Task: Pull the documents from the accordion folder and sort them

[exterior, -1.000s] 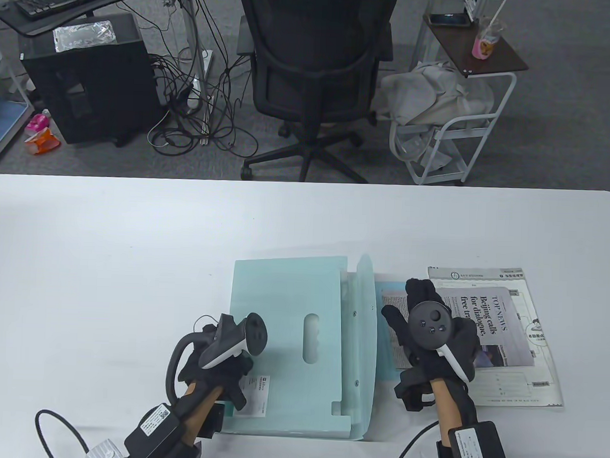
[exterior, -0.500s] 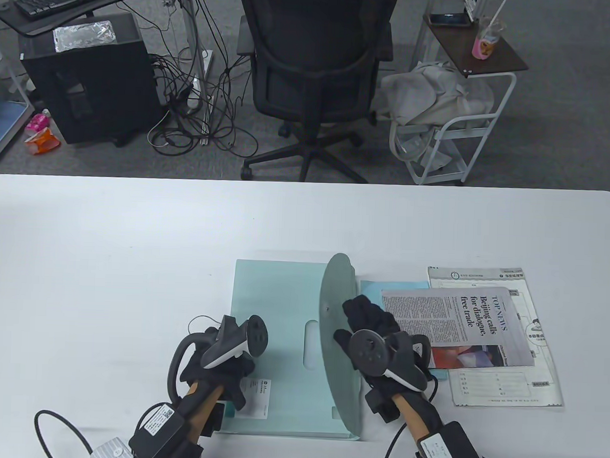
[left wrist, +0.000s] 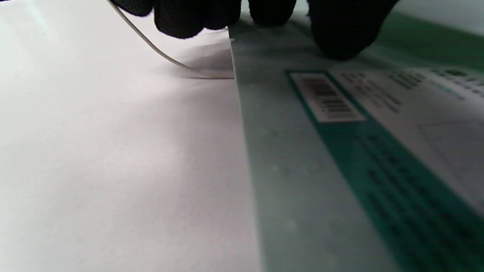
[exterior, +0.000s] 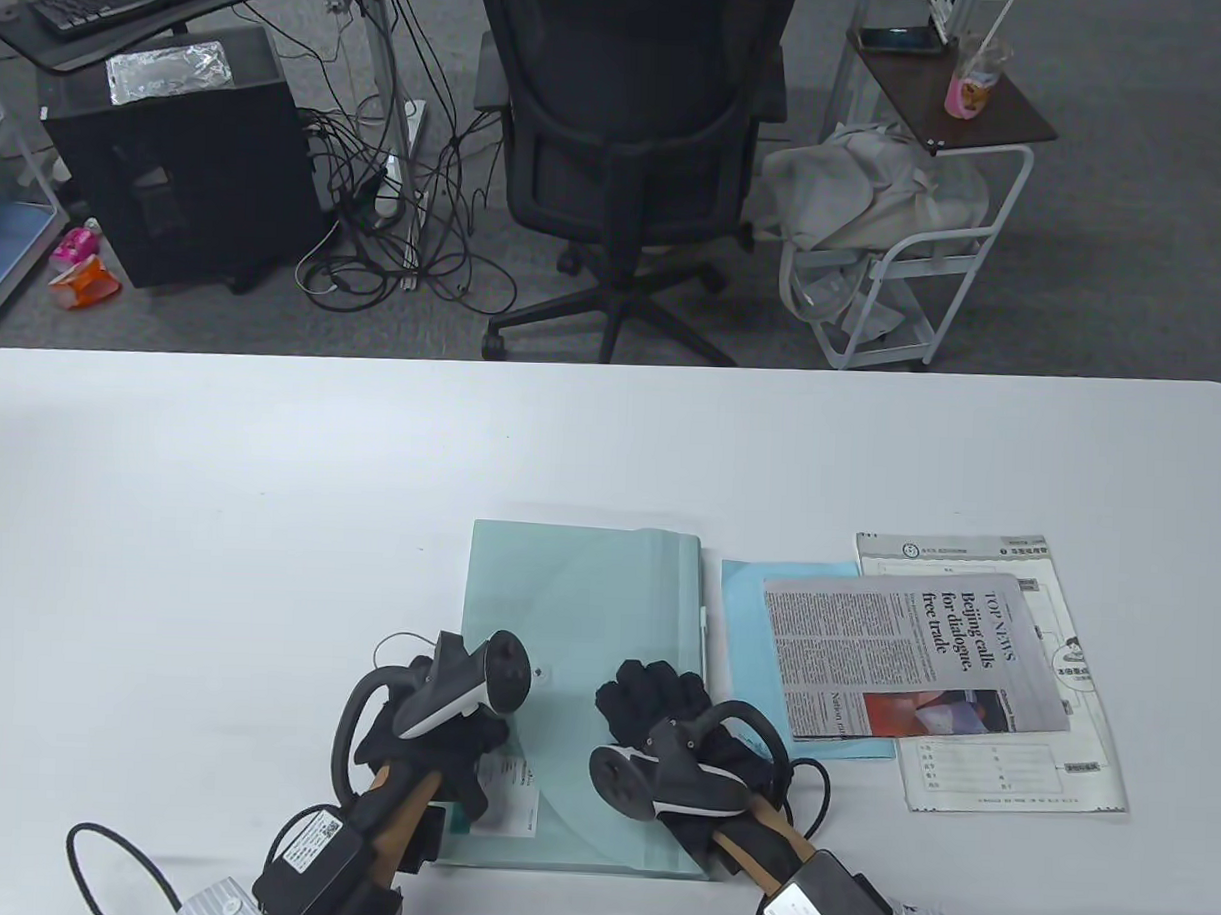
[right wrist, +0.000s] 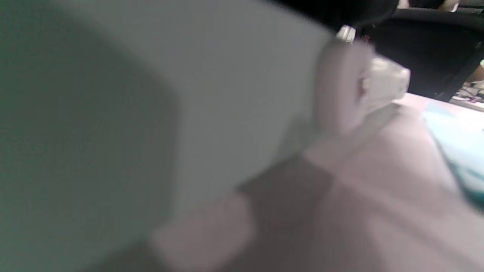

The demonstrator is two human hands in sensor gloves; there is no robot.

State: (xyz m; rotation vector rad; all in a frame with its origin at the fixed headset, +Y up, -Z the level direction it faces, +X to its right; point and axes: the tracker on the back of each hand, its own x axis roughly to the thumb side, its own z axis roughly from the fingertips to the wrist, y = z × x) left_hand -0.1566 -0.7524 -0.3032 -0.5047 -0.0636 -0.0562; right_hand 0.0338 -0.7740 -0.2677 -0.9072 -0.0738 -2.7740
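**Folder flap down, both hands on the folder**

Left hand (exterior: 431, 721) rests on the near left corner of the pale green accordion folder (exterior: 585, 617), over the white barcode label (exterior: 509, 789). In the left wrist view the gloved fingertips (left wrist: 332, 34) press down on the folder just beyond the label; I cannot tell whether they pinch anything.

The folder lies flat on the white counter (exterior: 218, 514), near the middle of its front half, with the flap closed over its face.

Right hand (exterior: 661, 719) lies palm down on the folder's near right part, fingers (exterior: 653, 684) spread flat on the flap, gripping nothing. The right wrist view is blurred: only a grey-green surface and a pale clasp-like piece are clear.

Just right of the folder, apart from it, lies a light blue sheet (exterior: 750, 622). A newspaper page (exterior: 914, 648) headed "TOP NEWS" lies on it, overlapping to the right a printed white form (exterior: 1050, 773) underneath. The three papers make one loose stack.

Beyond the counter stands a black office chair (exterior: 632, 128).
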